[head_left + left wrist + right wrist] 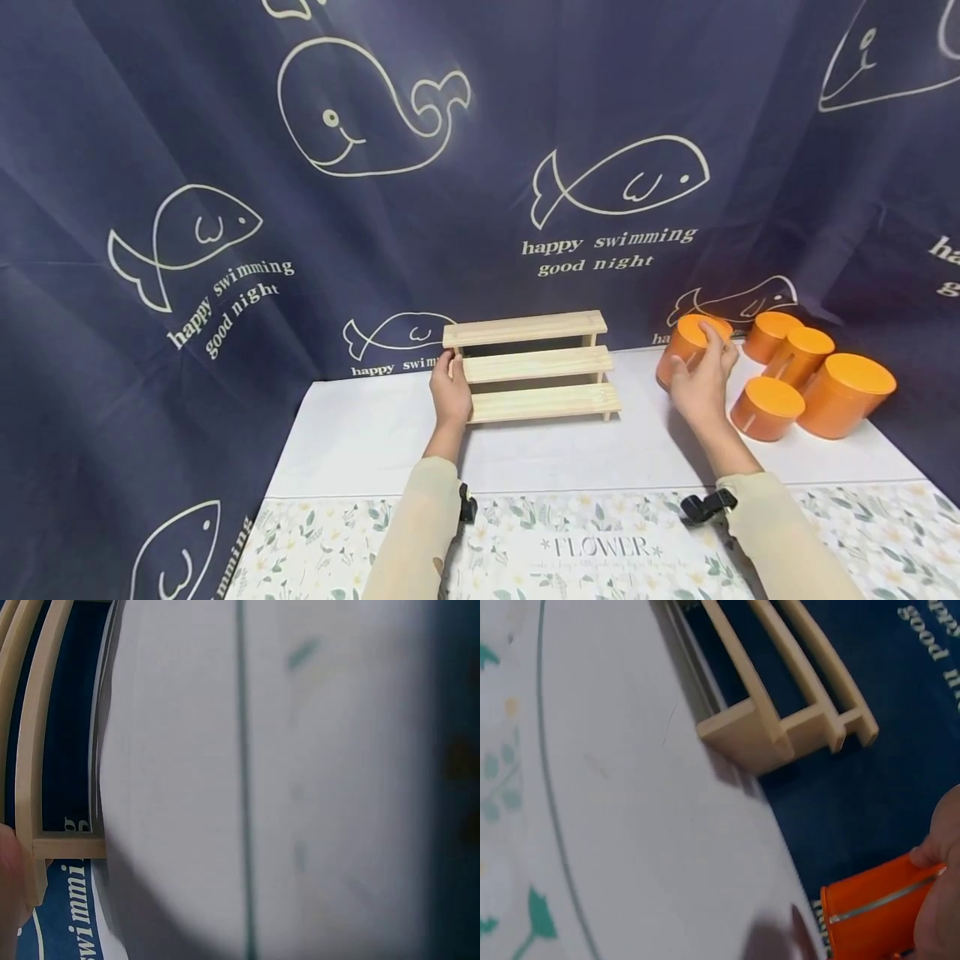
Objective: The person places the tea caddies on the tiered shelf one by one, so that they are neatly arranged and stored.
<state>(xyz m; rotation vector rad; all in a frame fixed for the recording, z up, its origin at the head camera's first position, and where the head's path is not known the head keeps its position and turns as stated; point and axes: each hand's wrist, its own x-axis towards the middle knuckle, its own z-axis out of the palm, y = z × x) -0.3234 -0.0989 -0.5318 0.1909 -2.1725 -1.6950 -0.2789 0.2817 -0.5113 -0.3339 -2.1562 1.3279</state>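
Observation:
A pale wooden three-tier display shelf (536, 364) stands at the back of the table, its slats rising like steps. My left hand (451, 392) grips its left end. In the left wrist view, only a bit of that hand shows at the edge beside the shelf's slat (34, 750). To the right of the shelf, my right hand (703, 379) holds an orange cylindrical canister (678, 346), thumb and fingers around its upper part. The canister (877, 900) tilts in the right wrist view and shows a pale vertical strip. Whether its base touches the table, I cannot tell.
Several more orange canisters of different sizes cluster at the right, including a short one (768, 408) near my right wrist and a large one (847, 396). A dark blue curtain (465, 233) hangs behind the white tabletop (360, 433). A floral mat (585, 517) covers the front.

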